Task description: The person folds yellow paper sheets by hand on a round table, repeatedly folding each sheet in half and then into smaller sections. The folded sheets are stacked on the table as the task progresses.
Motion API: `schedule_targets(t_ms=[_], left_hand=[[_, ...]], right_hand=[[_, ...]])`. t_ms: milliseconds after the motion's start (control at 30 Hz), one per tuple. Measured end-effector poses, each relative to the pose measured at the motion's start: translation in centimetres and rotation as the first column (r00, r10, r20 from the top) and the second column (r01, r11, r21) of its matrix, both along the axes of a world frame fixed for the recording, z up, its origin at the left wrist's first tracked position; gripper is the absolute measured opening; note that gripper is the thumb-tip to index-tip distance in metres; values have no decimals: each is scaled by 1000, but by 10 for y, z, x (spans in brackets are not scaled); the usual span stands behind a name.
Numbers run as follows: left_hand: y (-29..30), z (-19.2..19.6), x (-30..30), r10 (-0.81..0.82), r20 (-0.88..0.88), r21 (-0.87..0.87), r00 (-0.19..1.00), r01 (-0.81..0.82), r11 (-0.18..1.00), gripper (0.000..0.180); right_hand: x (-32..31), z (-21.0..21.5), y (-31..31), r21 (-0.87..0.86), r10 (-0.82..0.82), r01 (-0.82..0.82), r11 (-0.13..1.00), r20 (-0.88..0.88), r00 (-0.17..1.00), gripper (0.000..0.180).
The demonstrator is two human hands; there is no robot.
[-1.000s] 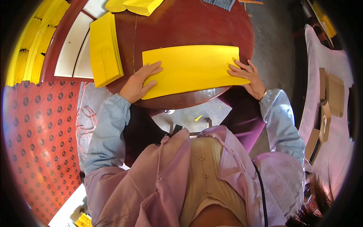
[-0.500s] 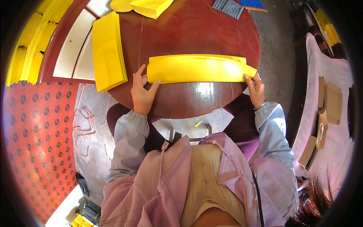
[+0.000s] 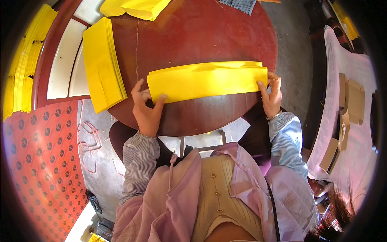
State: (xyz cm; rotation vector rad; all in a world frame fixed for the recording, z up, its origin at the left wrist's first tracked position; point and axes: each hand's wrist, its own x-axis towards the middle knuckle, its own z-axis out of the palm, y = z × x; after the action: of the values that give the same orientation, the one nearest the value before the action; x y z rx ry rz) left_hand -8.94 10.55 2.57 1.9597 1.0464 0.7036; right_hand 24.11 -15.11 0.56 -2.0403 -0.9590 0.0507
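Observation:
A long folded strip of yellow paper, several layers thick along its far edge, lies across the near half of a round dark-red table. My left hand grips its left end, thumb on the near corner and fingers behind the end. At the other end my right hand pinches the paper, thumb in front and fingers curled behind the edge. Beyond my left hand, a thick stack of folded yellow paper rests at the table's left edge.
More yellow paper lies on the far side, and a grey dimpled piece at the far right. Flat cardboard boxes sit on a pink cloth to the right. Bundled yellow paper stands far left, above red patterned sheeting.
The strip's left end has come nearer to me, so it now tilts slightly, and its right end has straightened. Both hands keep their grip. The whole view has shifted a little.

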Motion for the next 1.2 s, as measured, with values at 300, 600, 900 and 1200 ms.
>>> schedule_targets(t_ms=[300,600,900,1200], left_hand=[[4,5,-6,-89,17,-55,996,90,994,79],[0,-2,-6,-3,69,-52,998,7,999,52],[1,2,-1,15,-30,-24,999,-16,1000,79],[-5,13,9,55,-75,-62,996,-60,996,81]], right_hand=[[17,16,-6,-39,187,-206,978,-275,943,71],[7,17,1,-81,95,-107,991,-137,986,68],[-2,15,6,-51,34,-36,998,-41,999,71],[-9,15,8,-74,-1,4,997,33,999,65]])
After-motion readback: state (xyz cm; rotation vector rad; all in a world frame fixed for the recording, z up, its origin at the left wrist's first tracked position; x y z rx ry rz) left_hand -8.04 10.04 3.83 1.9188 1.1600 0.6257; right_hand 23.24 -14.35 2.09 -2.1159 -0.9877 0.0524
